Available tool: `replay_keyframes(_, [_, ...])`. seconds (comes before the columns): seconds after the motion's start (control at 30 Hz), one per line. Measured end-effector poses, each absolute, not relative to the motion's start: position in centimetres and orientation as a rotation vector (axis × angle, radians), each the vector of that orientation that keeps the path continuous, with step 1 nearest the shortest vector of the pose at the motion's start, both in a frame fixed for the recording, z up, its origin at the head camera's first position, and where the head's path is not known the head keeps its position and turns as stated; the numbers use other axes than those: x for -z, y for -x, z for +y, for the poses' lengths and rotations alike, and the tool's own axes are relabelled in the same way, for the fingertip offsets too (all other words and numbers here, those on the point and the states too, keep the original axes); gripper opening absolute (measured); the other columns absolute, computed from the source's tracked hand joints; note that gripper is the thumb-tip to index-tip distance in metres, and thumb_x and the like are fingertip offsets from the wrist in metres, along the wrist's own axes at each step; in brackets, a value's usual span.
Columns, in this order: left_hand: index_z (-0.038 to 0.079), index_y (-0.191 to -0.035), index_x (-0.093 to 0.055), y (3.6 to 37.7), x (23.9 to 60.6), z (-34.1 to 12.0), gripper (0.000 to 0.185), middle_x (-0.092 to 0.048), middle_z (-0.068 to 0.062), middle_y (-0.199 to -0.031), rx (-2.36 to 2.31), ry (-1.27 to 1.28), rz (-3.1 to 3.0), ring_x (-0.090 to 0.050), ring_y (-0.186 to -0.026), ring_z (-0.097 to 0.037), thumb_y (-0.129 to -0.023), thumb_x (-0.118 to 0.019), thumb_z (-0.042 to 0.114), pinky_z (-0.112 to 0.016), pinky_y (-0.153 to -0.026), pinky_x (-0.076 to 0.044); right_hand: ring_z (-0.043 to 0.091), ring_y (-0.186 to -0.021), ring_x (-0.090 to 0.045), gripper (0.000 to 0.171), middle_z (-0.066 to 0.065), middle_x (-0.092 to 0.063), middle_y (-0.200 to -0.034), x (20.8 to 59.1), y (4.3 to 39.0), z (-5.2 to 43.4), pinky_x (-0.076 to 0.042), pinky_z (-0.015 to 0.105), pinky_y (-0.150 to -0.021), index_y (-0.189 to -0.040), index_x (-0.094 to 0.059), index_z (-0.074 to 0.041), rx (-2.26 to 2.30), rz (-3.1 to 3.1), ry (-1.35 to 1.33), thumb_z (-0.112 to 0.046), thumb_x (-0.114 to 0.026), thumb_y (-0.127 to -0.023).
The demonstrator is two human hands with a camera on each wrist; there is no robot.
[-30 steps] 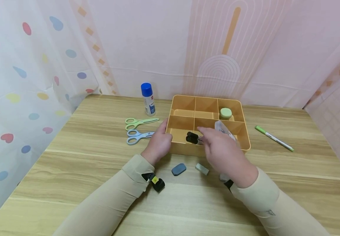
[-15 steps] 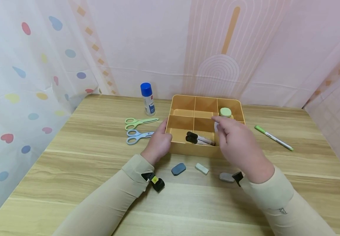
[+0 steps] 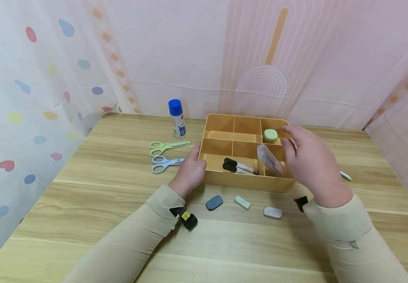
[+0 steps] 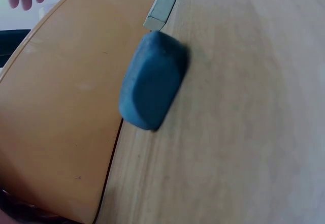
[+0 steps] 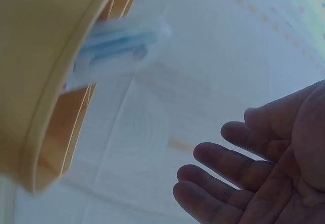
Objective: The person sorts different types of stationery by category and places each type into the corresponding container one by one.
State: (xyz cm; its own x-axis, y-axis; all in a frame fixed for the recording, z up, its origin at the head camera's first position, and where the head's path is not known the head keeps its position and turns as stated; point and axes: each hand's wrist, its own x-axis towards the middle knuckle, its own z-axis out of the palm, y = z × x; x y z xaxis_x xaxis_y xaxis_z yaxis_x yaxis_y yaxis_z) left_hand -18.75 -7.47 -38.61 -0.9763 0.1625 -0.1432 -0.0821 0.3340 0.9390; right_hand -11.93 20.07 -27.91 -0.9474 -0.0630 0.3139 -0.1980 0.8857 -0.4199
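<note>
A yellow divided tray (image 3: pixel 248 182) sits mid-table. My left hand (image 3: pixel 191 169) holds its left front corner, thumb along the left wall. My right hand (image 3: pixel 311 159) hovers open over the tray's right edge, holding nothing; the right wrist view shows its relaxed fingers (image 5: pixel 223 168). Just left of that hand a clear plastic case (image 3: pixel 269 159) leans in the front right compartment, blurred in the right wrist view (image 5: pixel 117 46). Two black-capped markers (image 3: pixel 239 166) lie in the front compartment beside it. A green round object (image 3: pixel 270 135) sits in the back right compartment.
In front of the tray lie a blue eraser (image 3: pixel 214 203), a pale eraser (image 3: pixel 242 202) and a grey eraser (image 3: pixel 272 212). Green scissors (image 3: pixel 168 147), blue scissors (image 3: pixel 166 163) and a blue-capped bottle (image 3: pixel 177 118) are left of the tray. A green pen (image 3: pixel 345 175) peeks out behind my right hand.
My right hand carried the clear case from the markers to the front right compartment, let it go and drew off to the right. The left hand stayed put.
</note>
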Motion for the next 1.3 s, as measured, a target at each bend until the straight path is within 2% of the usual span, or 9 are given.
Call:
replay_keyframes(0.1, [0.021, -0.17, -0.02, 18.7, 38.6, -7.5, 0.077, -0.034, -0.006, -0.172, -1.691, -0.061, 2.381, -0.034, -0.157, -0.033, -0.096, -0.034, 0.002, -0.055, -0.128, -0.029, 0.047, -0.13, -0.059, 0.044, 0.025, -0.058, -0.15, 27.8, 12.4, 21.0, -0.047, 0.066, -0.106, -0.148, -0.057, -0.002, -0.65, -2.801, -0.132, -0.017, -0.054, -0.107])
replay_keyframes(0.17, [0.02, -0.17, -0.02, 18.7, 38.5, -7.5, 0.077, -0.033, -0.006, -0.172, -1.689, -0.062, 2.379, -0.034, -0.157, -0.033, -0.096, -0.034, 0.002, -0.055, -0.128, -0.03, 0.048, -0.137, -0.054, 0.046, 0.025, -0.057, -0.151, 27.8, 12.7, 21.6, -0.044, 0.068, -0.11, -0.15, -0.055, -0.003, -0.644, -2.812, -0.098, -0.019, -0.056, -0.106])
replay_keyframes(0.43, [0.021, -0.17, -0.021, 18.8, 38.6, -7.5, 0.078, -0.035, -0.006, -0.171, -1.686, -0.064, 2.388, -0.035, -0.157, -0.033, -0.095, -0.035, 0.002, -0.056, -0.128, -0.029, 0.051, -0.13, -0.058, 0.046, 0.028, -0.059, -0.147, 28.5, 13.8, 23.5, -0.044, 0.068, -0.11, -0.146, -0.058, 0.0, -0.618, -2.789, -0.062, -0.017, -0.061, -0.104])
replay_keyframes(0.97, [0.021, -0.17, -0.02, 18.8, 38.8, -7.5, 0.079, -0.034, -0.006, -0.171, -1.699, -0.076, 2.387, -0.035, -0.157, -0.033, -0.095, -0.035, 0.002, -0.056, -0.128, -0.029, 0.056, -0.138, -0.047, 0.051, 0.028, -0.054, -0.151, 29.7, 15.8, 26.1, -0.038, 0.072, -0.113, -0.15, -0.053, 0.0, -0.554, -2.93, 0.019, -0.024, -0.06, -0.105])
replay_keyframes(1.3, [0.022, -0.17, -0.021, 18.8, 38.8, -7.6, 0.078, -0.035, -0.005, -0.171, -1.698, -0.073, 2.384, -0.035, -0.157, -0.033, -0.095, -0.035, 0.002, -0.056, -0.128, -0.029, 0.06, -0.139, -0.043, 0.054, 0.033, -0.05, -0.152, 31.0, 16.8, 27.2, -0.035, 0.073, -0.114, -0.151, -0.05, 0.004, -0.51, -3.021, 0.035, -0.024, -0.058, -0.105])
